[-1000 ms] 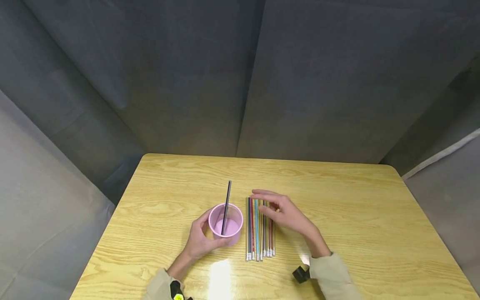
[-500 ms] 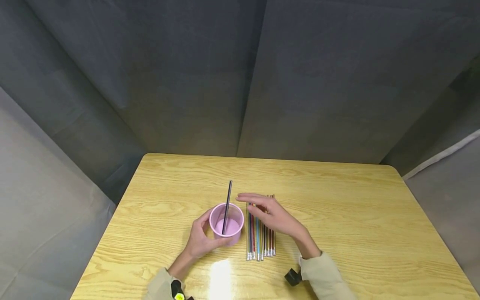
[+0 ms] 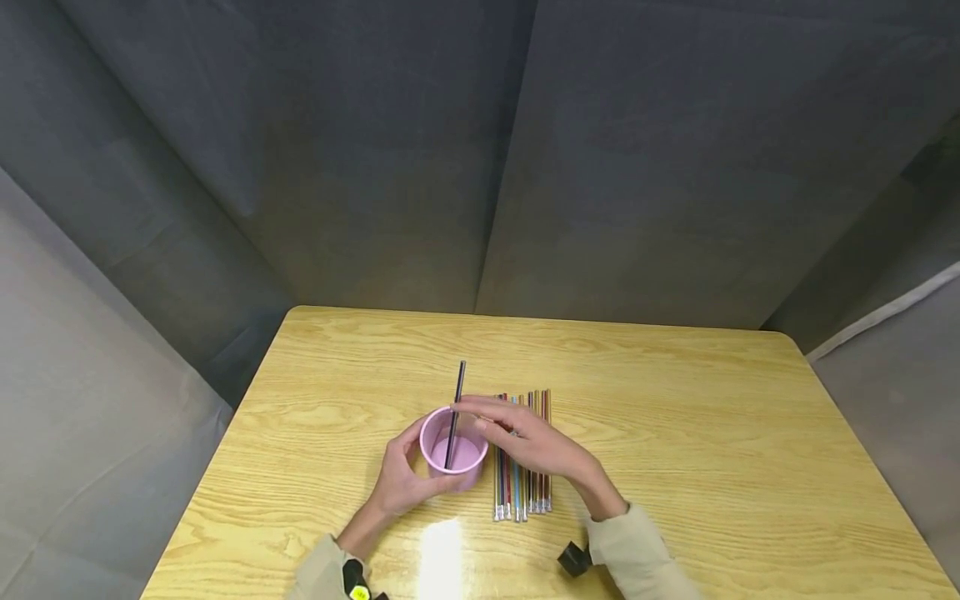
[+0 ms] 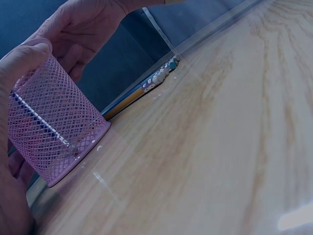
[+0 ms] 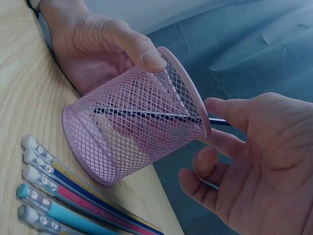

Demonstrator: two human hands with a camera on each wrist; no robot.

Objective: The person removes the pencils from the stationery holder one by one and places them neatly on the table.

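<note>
A pink mesh pencil cup [image 3: 468, 479] stands on the table, with one dark striped pencil [image 3: 458, 385] leaning inside it. My left hand [image 3: 397, 483] grips the cup from the left, thumb at the near side of the rim and fingers round the far side. My right hand [image 3: 536, 442] hovers over the cup's right rim. In the right wrist view, thumb and index finger [image 5: 226, 142] are spread at the rim on either side of the pencil's shaft. Beneath the right hand lies a row of several pencils [image 3: 517, 492], eraser ends toward me, partly hidden by the hand.
The wood-grain table [image 3: 712, 433] extends well to the right of the pencils. Dark grey cloth [image 3: 375, 167] hangs behind its far edge, and lighter cloth [image 3: 90, 417] hangs at the left.
My right hand has moved left from above the pencil row to the cup's rim and the pencil. The left hand keeps its hold on the cup.
</note>
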